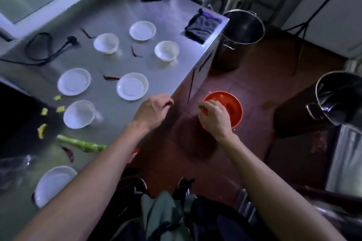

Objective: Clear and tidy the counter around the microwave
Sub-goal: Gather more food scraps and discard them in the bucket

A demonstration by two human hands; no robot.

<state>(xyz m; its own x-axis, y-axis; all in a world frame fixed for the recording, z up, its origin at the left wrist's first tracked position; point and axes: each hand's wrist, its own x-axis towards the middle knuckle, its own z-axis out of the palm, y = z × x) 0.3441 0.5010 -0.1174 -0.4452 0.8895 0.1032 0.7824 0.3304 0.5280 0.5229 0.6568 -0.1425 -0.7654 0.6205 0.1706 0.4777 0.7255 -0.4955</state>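
- Steel table (109,13), near edge: white plate (53,184), green stalk (82,145), dried chili (68,153).
- Left hand (150,110) at table edge, fingers curled, pinching a small dark red scrap; too blurred to tell what.
- Right hand (214,117) over red bucket (232,106) on floor, fingers bunched, pinching a small bit.
- Farther: white bowls and plates, more chilies, yellow scraps (42,130), black cord (45,47), dark cloth (202,25) at far corner.

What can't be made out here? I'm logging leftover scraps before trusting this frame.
Head view only:
- What the left hand pinches: a dark red tip shows, the fingers hide the rest.
- The red bin's contents: right hand covers them.
- Microwave: only a dark corner, cut off at the left edge.
- Clear plastic: blurred, unidentifiable.
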